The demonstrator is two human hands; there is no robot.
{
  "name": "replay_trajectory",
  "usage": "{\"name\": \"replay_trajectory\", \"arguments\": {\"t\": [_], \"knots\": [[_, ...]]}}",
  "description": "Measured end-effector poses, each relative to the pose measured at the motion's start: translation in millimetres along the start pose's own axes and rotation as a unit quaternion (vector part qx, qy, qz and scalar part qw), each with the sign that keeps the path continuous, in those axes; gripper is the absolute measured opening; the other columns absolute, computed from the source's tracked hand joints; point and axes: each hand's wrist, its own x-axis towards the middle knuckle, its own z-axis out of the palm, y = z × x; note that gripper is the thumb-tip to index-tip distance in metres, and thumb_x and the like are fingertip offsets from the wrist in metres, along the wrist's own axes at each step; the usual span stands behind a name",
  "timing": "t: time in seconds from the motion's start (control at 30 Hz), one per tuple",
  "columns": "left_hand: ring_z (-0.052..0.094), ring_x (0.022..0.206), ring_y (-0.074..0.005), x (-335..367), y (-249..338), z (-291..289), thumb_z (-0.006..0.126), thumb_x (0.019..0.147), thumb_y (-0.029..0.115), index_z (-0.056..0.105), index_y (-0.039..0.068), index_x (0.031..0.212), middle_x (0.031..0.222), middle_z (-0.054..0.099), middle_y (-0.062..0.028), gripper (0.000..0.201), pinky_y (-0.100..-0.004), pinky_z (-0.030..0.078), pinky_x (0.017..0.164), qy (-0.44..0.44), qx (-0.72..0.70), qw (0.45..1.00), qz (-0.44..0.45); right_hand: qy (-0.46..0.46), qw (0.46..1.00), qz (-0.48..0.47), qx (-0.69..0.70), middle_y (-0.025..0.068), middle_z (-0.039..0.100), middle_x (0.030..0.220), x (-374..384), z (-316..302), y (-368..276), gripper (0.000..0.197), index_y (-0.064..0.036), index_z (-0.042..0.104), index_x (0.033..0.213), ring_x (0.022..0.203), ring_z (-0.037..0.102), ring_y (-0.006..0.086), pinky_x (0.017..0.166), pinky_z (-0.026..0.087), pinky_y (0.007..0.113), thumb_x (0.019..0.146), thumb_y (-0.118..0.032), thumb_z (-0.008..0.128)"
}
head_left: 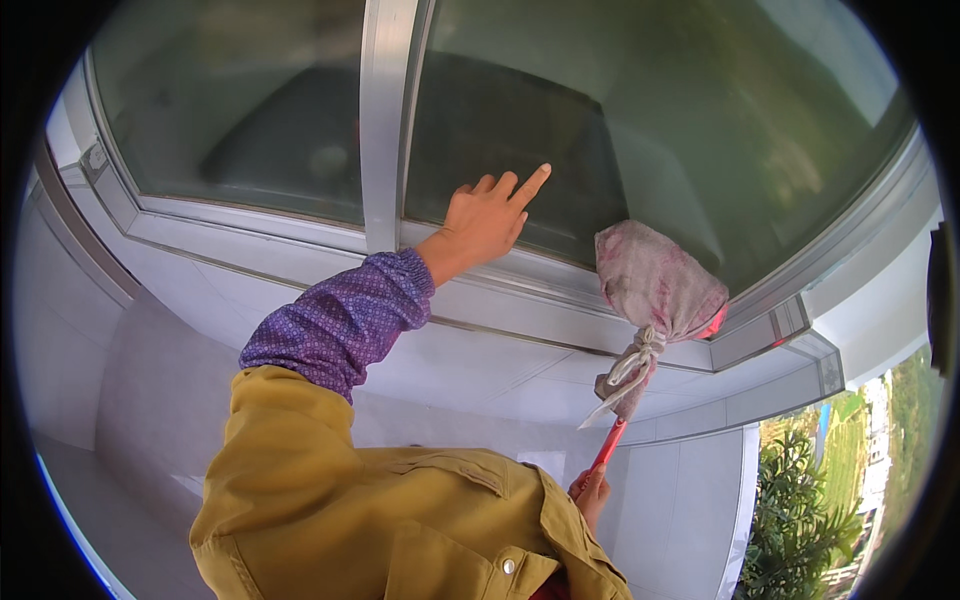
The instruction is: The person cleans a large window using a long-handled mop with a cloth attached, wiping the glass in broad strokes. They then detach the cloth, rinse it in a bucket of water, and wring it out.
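My left hand (486, 222), in a purple patterned oversleeve (345, 320), reaches up to the lower part of the dark window pane (510, 130). Its index finger is stretched out and the others are loosely bent, with nothing in them. Whether the fingertip touches the glass I cannot tell. Low on the right, my right hand (591, 494) is closed round the red handle (610, 445) of a cloth-wrapped tool. A damp-looking pinkish-grey cloth (655, 280) covers its head, tied on with a pale strip (640, 362). The head rests at the window's lower edge; a bit of red shows beneath the cloth.
A silver upright frame (385, 120) parts this pane from another pane (240, 110) on the left. Below runs a tiled white sill (520, 310) that turns a corner at the right. Leafy green plants (795, 510) stand outside at the lower right.
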Motion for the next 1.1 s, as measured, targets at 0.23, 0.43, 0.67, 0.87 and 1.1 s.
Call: {"name": "replay_trajectory", "arguments": {"t": [0.23,0.43,0.67,0.87,1.1], "knots": [[0.057,0.065,-0.0197,30,-31,-27,0.062,0.090,0.028,0.022,0.007,0.154,0.087,0.054,-0.0052,0.079,-0.0322,0.048,0.050,0.103,0.017,0.992,-0.066,0.001,0.999,-0.035,-0.038,-0.0030,0.035,0.047,4,2,1,0.058,-0.0111,0.040,0.065,0.036,0.030,0.0074,0.036,0.020,0.026,0.099,-0.058,0.044],[0.061,0.060,-0.0222,18,-32,-23,0.061,0.091,0.029,0.015,0.008,0.156,0.084,0.059,-0.0060,0.082,-0.0344,0.046,0.045,0.066,-0.018,0.992,-0.102,-0.011,0.999,-0.033,-0.026,-0.0038,0.034,0.049,12,-6,13,0.058,-0.0103,0.041,0.066,0.039,0.029,0.0074,0.038,0.020,0.026,0.099,-0.058,0.044],[0.061,0.053,-0.0227,2,-28,-7,0.061,0.091,0.032,0.011,0.011,0.157,0.078,0.060,-0.0052,0.085,-0.0343,0.042,0.040,0.033,-0.011,0.997,-0.063,-0.006,0.998,-0.044,-0.047,-0.0045,0.034,0.050,12,-3,13,0.060,-0.0112,0.040,0.063,0.041,0.030,0.0071,0.040,0.019,0.026,0.099,-0.059,0.045],[0.059,0.049,-0.0238,-26,-40,-11,0.060,0.091,0.031,0.008,0.007,0.157,0.079,0.061,-0.0063,0.087,-0.0371,0.043,0.042,0.025,-0.044,0.985,-0.163,0.022,0.999,-0.021,-0.029,-0.0023,0.039,0.051,10,0,12,0.069,-0.0074,0.045,0.058,0.047,0.033,0.0090,0.046,0.023,0.029,0.098,-0.064,0.042],[0.062,0.056,-0.0263,-64,-21,17,0.061,0.091,0.031,0.017,0.005,0.155,0.082,0.063,-0.0070,0.082,-0.0388,0.045,0.044,-0.080,-0.042,0.988,-0.123,0.010,0.997,-0.063,-0.049,-0.0040,0.035,0.053,15,-3,24,0.055,-0.0096,0.041,0.067,0.043,0.031,0.0057,0.040,0.022,0.026,0.101,-0.053,0.046]]}}
